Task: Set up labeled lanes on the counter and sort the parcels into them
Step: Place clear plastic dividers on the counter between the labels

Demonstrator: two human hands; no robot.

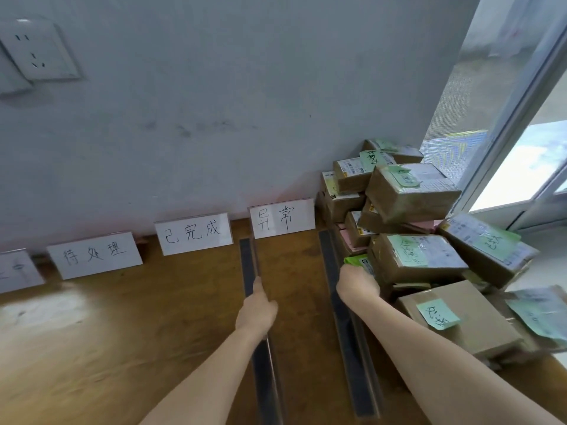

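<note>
Forearms reach in from the near edge over the wooden tabletop (122, 332). The left hand (256, 308) has its grip closed round a dark strip (265, 372) that runs near to far, its far end close to the left edge of the sign (282, 217) reading 异常. To do this step well, I would lay the dark strip flat and parallel to the second strip (349, 342) on the right. That way the lane between them sits squarely under its sign. I would then press along its length before letting go.

The right hand (357, 283) is against the near face of the parcel pile (414, 259), by a green label (356, 260). Its fingers are hidden, so I cannot tell whether its grip holds a parcel or only steadies the heap. The parcel pile leans and crowds the second strip, so it could slide into the lane and is best held back. Farther left, against the wall (245, 102), stand the other signs (193, 234), with no strips in front of them yet.
</note>
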